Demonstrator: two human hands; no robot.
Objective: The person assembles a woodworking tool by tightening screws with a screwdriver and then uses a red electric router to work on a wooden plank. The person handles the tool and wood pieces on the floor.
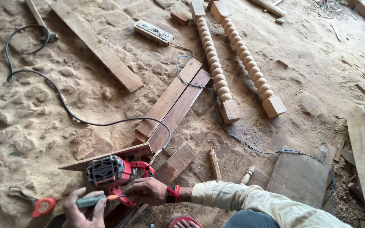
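screwdriver meets red power tool on the sawdust floor
left hand (79,209) grips the screwdriver (94,200), right hand (148,191) clutches the red power tool (110,172).

Power tool (111,172) right at the grip is red with a dark grey motor end. Just left of it lies an orange-red tape measure (43,206); beyond sit pale tan beaded wooden posts (216,67) and a blue cord (233,135).

No packages, labels, signs or screens visible.
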